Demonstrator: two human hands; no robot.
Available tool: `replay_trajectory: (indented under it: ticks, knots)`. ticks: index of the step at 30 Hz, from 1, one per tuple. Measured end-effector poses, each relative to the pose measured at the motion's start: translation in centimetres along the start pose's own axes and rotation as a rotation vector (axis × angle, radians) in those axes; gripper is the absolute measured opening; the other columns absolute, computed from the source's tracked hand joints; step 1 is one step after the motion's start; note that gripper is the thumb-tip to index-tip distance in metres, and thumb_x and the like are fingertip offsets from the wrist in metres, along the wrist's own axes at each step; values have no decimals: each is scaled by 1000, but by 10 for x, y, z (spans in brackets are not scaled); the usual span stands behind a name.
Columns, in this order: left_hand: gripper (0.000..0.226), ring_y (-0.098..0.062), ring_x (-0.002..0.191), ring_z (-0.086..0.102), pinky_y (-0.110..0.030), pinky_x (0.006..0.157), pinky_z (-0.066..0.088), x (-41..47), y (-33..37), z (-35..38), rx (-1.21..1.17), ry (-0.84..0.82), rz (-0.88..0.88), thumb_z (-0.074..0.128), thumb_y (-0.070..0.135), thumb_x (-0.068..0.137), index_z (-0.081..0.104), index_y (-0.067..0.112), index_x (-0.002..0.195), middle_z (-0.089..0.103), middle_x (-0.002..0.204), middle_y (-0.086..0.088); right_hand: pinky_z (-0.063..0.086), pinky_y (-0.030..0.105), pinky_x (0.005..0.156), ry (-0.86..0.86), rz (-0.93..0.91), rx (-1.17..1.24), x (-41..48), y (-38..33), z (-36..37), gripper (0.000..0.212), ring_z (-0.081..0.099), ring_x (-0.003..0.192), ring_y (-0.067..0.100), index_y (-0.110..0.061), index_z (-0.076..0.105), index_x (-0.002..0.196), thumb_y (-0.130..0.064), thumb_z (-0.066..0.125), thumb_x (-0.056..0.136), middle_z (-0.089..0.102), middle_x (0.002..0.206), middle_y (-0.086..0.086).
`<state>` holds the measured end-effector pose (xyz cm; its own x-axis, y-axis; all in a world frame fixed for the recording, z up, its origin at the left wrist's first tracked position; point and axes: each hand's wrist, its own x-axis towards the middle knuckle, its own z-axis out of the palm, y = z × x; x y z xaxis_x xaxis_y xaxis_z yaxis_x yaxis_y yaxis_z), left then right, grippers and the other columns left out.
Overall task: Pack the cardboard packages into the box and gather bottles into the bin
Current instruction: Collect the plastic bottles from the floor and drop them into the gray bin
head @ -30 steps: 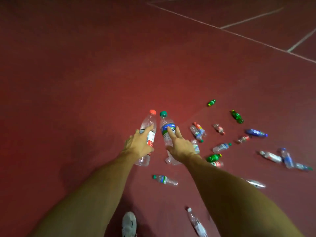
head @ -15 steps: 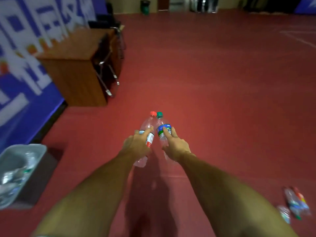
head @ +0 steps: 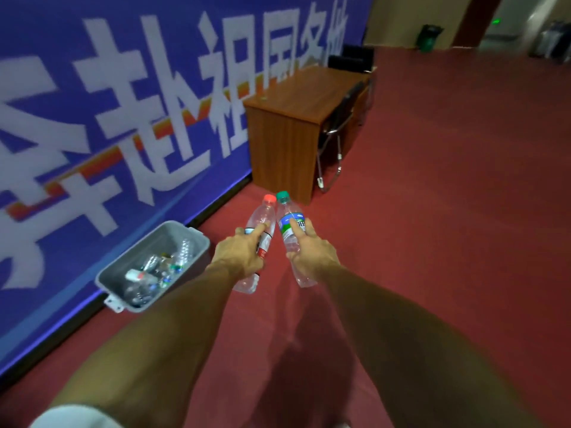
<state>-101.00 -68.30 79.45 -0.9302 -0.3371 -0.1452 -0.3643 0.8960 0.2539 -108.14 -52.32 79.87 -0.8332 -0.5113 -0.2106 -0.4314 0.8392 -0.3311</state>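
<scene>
Gripping a red-capped bottle (head: 262, 218) in the left hand (head: 239, 255) and a green-capped bottle (head: 289, 219) in the right hand (head: 312, 254), aloft just right of the bin (head: 201, 255) at the left edge of the floor (head: 438, 248). Judging gathering partway: several binned bottles (head: 148, 273), these two pending; no packages or box visible.

Swung left toward the bin (head: 154, 245), now just left of the gripped bottles (head: 289, 220); perhaps stepped closer; lost the floor bottles.
</scene>
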Motion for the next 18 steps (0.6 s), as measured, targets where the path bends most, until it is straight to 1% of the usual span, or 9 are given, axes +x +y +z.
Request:
replay_trajectory:
  ticks: [4, 7, 10, 12, 14, 18]
  knots:
    - [87, -36, 108, 62, -41, 88, 50, 31, -50, -13, -7, 24, -135, 70, 34, 80, 21, 44, 151, 49, 132, -12, 43, 39, 102, -60, -130, -88, 69, -39, 0, 75, 55, 124, 36, -35, 7, 159, -37, 54, 100, -2, 168, 0]
    - [83, -37, 110, 62, -41, 87, 49, 55, -86, -23, 15, 67, -240, 66, 37, 84, 20, 43, 153, 48, 136, -13, 42, 41, 104, -79, -249, -119, 123, -69, 0, 75, 54, 125, 39, -36, 7, 159, -36, 54, 100, -2, 168, 1]
    - [81, -36, 109, 62, -42, 87, 52, 77, -118, -31, 22, 75, -345, 63, 39, 87, 17, 45, 154, 47, 135, -12, 42, 39, 101, -85, -373, -141, 172, -101, -2, 76, 54, 124, 39, -36, 5, 159, -34, 54, 101, -4, 168, 1]
    - [82, -35, 107, 63, -43, 86, 54, 88, -138, -36, 33, 86, -404, 63, 39, 87, 14, 48, 153, 48, 135, -12, 44, 39, 98, -82, -413, -152, 199, -119, -2, 77, 55, 123, 38, -36, 4, 159, -33, 54, 100, -6, 168, 2]
    - [79, -34, 107, 63, -43, 84, 55, 95, -157, -38, 56, 102, -447, 59, 45, 90, 12, 49, 153, 47, 138, -11, 45, 39, 96, -97, -445, -159, 218, -137, 1, 77, 56, 120, 38, -35, 5, 159, -31, 55, 100, -6, 167, 4]
    - [78, -31, 107, 64, -40, 79, 53, 108, -192, -45, 117, 114, -510, 58, 46, 90, 13, 49, 153, 45, 140, -8, 45, 39, 97, -145, -542, -209, 249, -176, 15, 77, 56, 121, 37, -35, 4, 159, -31, 54, 101, -6, 167, 4]
